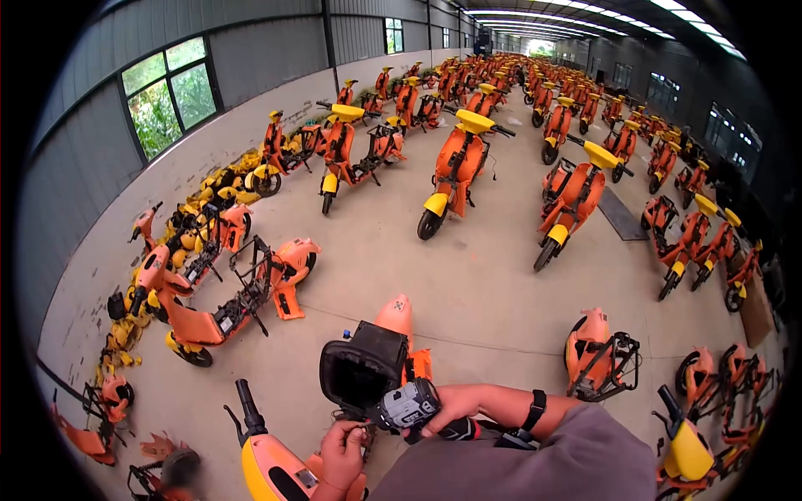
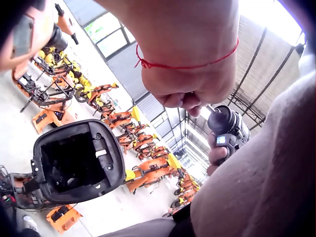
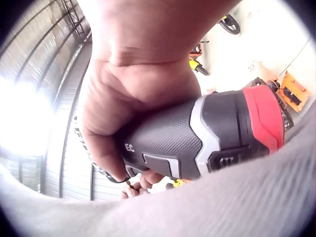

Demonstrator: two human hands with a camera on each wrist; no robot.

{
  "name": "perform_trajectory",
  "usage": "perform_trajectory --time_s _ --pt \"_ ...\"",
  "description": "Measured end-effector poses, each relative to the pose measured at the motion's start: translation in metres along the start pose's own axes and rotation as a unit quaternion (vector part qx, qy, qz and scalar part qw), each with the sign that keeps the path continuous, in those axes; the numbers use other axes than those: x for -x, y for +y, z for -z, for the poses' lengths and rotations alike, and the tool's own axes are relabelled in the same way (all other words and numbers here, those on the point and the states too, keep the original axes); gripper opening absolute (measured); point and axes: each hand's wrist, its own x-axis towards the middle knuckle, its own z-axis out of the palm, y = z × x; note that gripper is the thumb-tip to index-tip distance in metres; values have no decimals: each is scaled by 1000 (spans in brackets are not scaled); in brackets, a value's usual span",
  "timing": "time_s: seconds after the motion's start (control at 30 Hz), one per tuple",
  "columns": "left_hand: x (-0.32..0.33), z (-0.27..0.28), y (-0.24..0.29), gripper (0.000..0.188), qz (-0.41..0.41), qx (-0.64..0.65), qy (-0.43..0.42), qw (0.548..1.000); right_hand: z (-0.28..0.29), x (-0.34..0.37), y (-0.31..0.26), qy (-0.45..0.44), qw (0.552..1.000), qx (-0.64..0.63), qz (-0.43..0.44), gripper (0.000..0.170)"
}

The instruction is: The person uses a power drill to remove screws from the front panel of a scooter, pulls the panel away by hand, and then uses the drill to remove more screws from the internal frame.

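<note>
My right hand [image 1: 455, 409] grips a grey and black cordless drill [image 1: 408, 406] by its handle. In the right wrist view that hand [image 3: 133, 94] wraps around the dark textured handle [image 3: 168, 138], which has a red end. My left hand [image 1: 341, 453] is at the drill's front end. Seen from the left wrist, the curled fingers [image 2: 190, 101] pinch at a short metal bit [image 2: 211, 108] sticking out of the black chuck [image 2: 221, 120]; I cannot tell whether a screw is between the fingertips. A black storage bucket [image 1: 374, 336] stands open just beyond the drill.
A scooter's orange and yellow front [image 1: 266, 472] with a black handlebar grip [image 1: 248, 401] is at the near left. A partly stripped orange scooter [image 1: 200, 321] stands farther left. Yellow parts [image 1: 125, 334] lie piled along the wall. Rows of scooters [image 1: 459, 163] fill the hall ahead.
</note>
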Motion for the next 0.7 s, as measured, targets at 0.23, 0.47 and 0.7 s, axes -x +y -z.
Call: perform_trajectory --time_s 0.23,0.47,0.7 --pt "2 3 -8 11 -28 -43 13 999 5 -3 1 -52 995 -75 -41 51" --pt "-1 1 -3 7 -71 -109 31 991 7 -6 19 -14 989 -136 -49 44" --pt "0 -3 -8 8 -68 -114 40 990 5 -3 25 -6 987 -154 -39 44"
